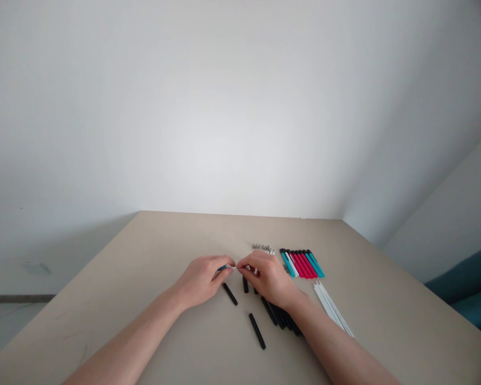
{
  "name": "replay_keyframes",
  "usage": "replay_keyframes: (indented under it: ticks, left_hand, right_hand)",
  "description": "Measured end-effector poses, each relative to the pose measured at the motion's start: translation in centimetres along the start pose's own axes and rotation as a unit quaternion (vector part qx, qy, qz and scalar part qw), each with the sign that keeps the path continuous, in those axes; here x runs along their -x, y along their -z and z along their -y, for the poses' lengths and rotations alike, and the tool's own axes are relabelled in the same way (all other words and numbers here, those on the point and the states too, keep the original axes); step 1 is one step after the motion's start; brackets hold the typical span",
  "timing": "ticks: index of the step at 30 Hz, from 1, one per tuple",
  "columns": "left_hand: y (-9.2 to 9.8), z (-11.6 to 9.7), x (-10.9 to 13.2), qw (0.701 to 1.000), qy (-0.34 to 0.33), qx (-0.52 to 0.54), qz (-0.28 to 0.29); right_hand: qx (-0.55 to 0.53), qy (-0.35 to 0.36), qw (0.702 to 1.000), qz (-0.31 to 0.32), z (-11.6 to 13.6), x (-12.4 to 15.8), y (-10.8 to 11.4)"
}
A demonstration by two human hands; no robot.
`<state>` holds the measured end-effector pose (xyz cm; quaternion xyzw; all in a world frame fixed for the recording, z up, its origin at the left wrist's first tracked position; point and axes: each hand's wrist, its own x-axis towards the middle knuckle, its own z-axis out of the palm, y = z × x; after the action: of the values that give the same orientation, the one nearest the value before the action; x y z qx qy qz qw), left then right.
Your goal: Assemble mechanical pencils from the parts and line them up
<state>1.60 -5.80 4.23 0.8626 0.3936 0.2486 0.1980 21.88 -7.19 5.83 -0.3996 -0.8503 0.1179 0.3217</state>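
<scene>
My left hand (203, 278) is closed, thumb and fingers pinching a teal pen barrel (222, 267) that is mostly hidden. A thin white piece (234, 267) shows between the two hands, in line with the barrel. The fingertips of my right hand (264, 272) are pinched at its other end; what kind of part it is cannot be made out. Below the hands lie a loose black tube (230, 294) and another black tube (257, 331). Several more black tubes (269, 311) lie side by side, partly hidden under my right wrist.
Behind my right hand stand several small silvery cone-shaped parts (260, 247). A row of teal, red and white pens (302, 263) lies to the right, with thin white sticks (332, 309) nearer me. The table (176, 240) meets a white wall. Teal fabric (465, 278) hangs at far right.
</scene>
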Motion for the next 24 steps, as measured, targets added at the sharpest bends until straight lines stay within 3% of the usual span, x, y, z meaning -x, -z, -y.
replay_keyframes:
  ticks: [9,15,19,24]
  left_hand:
    - [0.1,-0.2,0.0,0.999,-0.014,-0.032,0.001]
    - [0.0,-0.2,0.1,0.999,0.009,-0.039,-0.016]
    - [-0.2,0.0,0.1,0.999,0.023,-0.029,-0.016]
    - [-0.4,0.2,0.0,0.999,0.033,-0.028,-0.014]
  right_hand:
    - [-0.015,-0.029,0.999,-0.016,0.0,-0.1,-0.7]
    - [0.009,-0.134,0.987,-0.086,-1.2,0.2,0.5]
    - [0.070,-0.199,0.977,-0.038,-1.9,0.3,0.5]
    - [0.098,-0.191,0.977,-0.011,-1.6,0.1,0.1]
